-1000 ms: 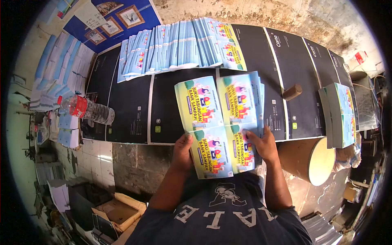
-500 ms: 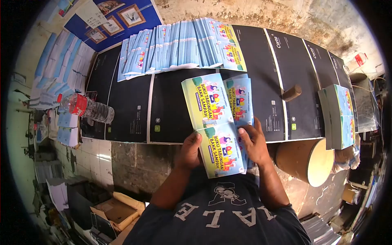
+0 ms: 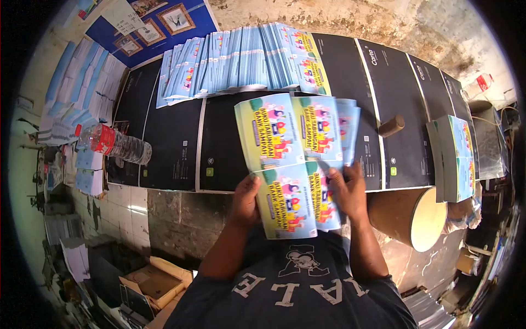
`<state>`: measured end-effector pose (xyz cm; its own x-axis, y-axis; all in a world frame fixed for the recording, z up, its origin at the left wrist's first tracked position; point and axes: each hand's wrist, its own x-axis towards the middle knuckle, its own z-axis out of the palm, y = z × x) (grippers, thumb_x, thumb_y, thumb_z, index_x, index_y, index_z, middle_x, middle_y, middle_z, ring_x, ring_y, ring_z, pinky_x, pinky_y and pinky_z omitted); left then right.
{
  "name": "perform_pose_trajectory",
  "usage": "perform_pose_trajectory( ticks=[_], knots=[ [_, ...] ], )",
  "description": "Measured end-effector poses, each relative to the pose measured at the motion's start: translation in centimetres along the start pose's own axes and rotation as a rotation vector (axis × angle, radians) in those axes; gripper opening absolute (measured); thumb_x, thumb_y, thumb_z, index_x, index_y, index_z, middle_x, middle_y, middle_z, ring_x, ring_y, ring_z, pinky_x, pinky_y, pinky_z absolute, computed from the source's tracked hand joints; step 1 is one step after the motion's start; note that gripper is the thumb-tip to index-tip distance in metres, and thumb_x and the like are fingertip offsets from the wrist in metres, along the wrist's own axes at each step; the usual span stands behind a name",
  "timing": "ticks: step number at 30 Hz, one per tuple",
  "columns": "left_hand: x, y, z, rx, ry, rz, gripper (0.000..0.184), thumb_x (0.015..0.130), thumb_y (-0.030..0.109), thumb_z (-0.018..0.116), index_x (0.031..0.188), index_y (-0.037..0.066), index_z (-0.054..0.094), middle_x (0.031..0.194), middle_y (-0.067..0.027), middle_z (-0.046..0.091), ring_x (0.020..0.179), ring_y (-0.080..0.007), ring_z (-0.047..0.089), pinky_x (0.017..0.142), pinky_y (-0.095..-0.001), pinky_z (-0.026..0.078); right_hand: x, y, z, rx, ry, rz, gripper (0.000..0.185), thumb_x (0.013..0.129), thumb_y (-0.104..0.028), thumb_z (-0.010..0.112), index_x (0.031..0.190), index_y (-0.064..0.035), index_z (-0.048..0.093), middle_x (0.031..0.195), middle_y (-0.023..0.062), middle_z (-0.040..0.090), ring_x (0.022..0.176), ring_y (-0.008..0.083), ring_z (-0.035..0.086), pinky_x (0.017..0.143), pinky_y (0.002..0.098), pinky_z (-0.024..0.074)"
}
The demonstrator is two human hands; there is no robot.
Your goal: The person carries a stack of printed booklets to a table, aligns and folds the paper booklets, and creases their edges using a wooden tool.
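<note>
My left hand [image 3: 247, 198] grips the lower left edge of a stack of printed booklets [image 3: 281, 189], its thumb on top. The covers are yellow and light blue, with "BUKU TABUNGAN BANK SAMPAH" printed on them. My right hand [image 3: 349, 189] is closed on the right-hand booklets [image 3: 320, 129], thumb on top and fingers at their right edge. These lie fanned out beside and partly under the left ones. More blue booklet edges show behind, slightly blurred. All are held over the table's near edge.
A long row of overlapping booklets [image 3: 241, 60] lies at the back of the black table [image 3: 230, 120]. A water bottle [image 3: 118, 143] lies at left, near stacked papers [image 3: 82, 77]. At right are a wooden cylinder [image 3: 391, 126], a booklet stack [image 3: 455, 156] and a round drum [image 3: 427, 219] below.
The booklets in my hands came together half a second ago and are now spread apart again, with the right-hand ones fanned toward the right. My left hand has shifted slightly left.
</note>
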<state>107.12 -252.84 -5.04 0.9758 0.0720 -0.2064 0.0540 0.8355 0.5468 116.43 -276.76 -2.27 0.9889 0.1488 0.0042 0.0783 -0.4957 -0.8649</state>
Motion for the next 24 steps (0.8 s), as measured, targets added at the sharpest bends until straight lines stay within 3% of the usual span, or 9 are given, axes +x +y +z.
perform_pose_trajectory(
  ticks=[1, 3, 9, 11, 13, 15, 17, 19, 24],
  knots=[
    [0.0, -0.8, -0.1, 0.028, 0.018, -0.022, 0.039, 0.105, 0.024, 0.052, 0.133, -0.003, 0.053, 0.127, -0.0156, 0.064, 0.113, -0.0255, 0.066, 0.097, -0.0412, 0.055, -0.6, -0.6, 0.8, 0.247, -0.092, 0.065, 0.039, 0.093, -0.031, 0.072, 0.096, 0.0077, 0.07, 0.119, 0.0281, 0.056, 0.1, 0.0384, 0.062, 0.079, 0.0417, 0.0512],
    [0.3, -2.1, -0.1, -0.031, -0.041, -0.091, 0.045, 0.104, 0.027, 0.052, 0.138, -0.002, 0.048, 0.134, -0.0201, 0.059, 0.12, -0.0306, 0.062, 0.102, -0.0464, 0.052, -0.9, -2.5, 1.0, -0.017, -0.203, -0.16, 0.043, 0.094, -0.034, 0.072, 0.104, 0.008, 0.07, 0.113, 0.0259, 0.058, 0.104, 0.0317, 0.062, 0.083, 0.0396, 0.0513],
    [0.0, -1.4, -1.6, 0.011, 0.015, 0.015, 0.049, 0.104, 0.027, 0.051, 0.142, -0.003, 0.044, 0.136, -0.0213, 0.058, 0.121, -0.0326, 0.062, 0.102, -0.05, 0.051, 0.0, -0.1, -0.1, 0.52, -0.125, 0.228, 0.036, 0.095, -0.026, 0.069, 0.094, 0.0092, 0.066, 0.103, 0.0209, 0.063, 0.096, 0.032, 0.064, 0.082, 0.0385, 0.0499],
    [-0.2, 0.8, -0.5, -0.081, -0.046, 0.017, 0.048, 0.105, 0.026, 0.049, 0.143, -0.003, 0.043, 0.137, -0.0215, 0.057, 0.122, -0.0341, 0.06, 0.104, -0.051, 0.05, 0.4, 1.5, -1.5, 0.079, 0.011, -0.016, 0.038, 0.098, -0.027, 0.065, 0.089, 0.0097, 0.064, 0.102, 0.0237, 0.062, 0.094, 0.0359, 0.062, 0.082, 0.0399, 0.049],
    [0.0, 0.2, -0.4, -0.173, -0.124, 0.003, 0.046, 0.106, 0.025, 0.045, 0.143, -0.002, 0.044, 0.137, -0.0214, 0.057, 0.124, -0.0351, 0.059, 0.105, -0.0521, 0.049, 0.2, 1.8, -0.6, -0.055, -0.009, -0.127, 0.039, 0.1, -0.029, 0.061, 0.093, 0.0087, 0.066, 0.103, 0.0277, 0.06, 0.093, 0.0412, 0.06, 0.084, 0.0424, 0.0478],
    [0.2, -0.8, -1.0, -0.128, -0.085, -0.042, 0.045, 0.107, 0.025, 0.044, 0.142, -0.003, 0.044, 0.139, -0.02, 0.056, 0.126, -0.0343, 0.058, 0.106, -0.0514, 0.048, -0.6, -0.6, -0.2, -0.007, -0.127, 0.065, 0.042, 0.101, -0.034, 0.06, 0.101, 0.0079, 0.067, 0.111, 0.0298, 0.057, 0.104, 0.0447, 0.059, 0.09, 0.0459, 0.0463],
    [0.4, -1.2, 0.6, 0.108, -0.008, -0.058, 0.045, 0.107, 0.029, 0.046, 0.141, -0.001, 0.047, 0.137, -0.0168, 0.058, 0.123, -0.029, 0.06, 0.104, -0.0468, 0.049, -1.2, -1.6, 0.8, 0.049, -0.195, -0.064, 0.046, 0.101, -0.038, 0.059, 0.106, 0.0069, 0.068, 0.117, 0.031, 0.056, 0.111, 0.0444, 0.058, 0.092, 0.0455, 0.0468],
    [0.9, -2.1, 1.0, -0.122, -0.05, -0.067, 0.038, 0.105, 0.021, 0.053, 0.135, -0.002, 0.051, 0.13, -0.015, 0.063, 0.117, -0.025, 0.064, 0.1, -0.0413, 0.053, -1.3, -1.7, 1.0, 0.156, -0.21, -0.035, 0.048, 0.101, -0.04, 0.058, 0.112, 0.0046, 0.069, 0.121, 0.0305, 0.055, 0.115, 0.043, 0.057, 0.094, 0.045, 0.047],
    [0.9, -1.8, 1.3, -0.043, -0.078, -0.08, 0.036, 0.104, 0.022, 0.054, 0.131, -0.002, 0.056, 0.126, -0.0141, 0.065, 0.115, -0.0233, 0.065, 0.099, -0.0397, 0.053, -1.2, -2.5, 0.4, 0.105, -0.304, -0.009, 0.046, 0.098, -0.041, 0.064, 0.111, 0.0025, 0.071, 0.119, 0.0236, 0.058, 0.113, 0.0364, 0.059, 0.092, 0.0427, 0.0484]
  ],
)
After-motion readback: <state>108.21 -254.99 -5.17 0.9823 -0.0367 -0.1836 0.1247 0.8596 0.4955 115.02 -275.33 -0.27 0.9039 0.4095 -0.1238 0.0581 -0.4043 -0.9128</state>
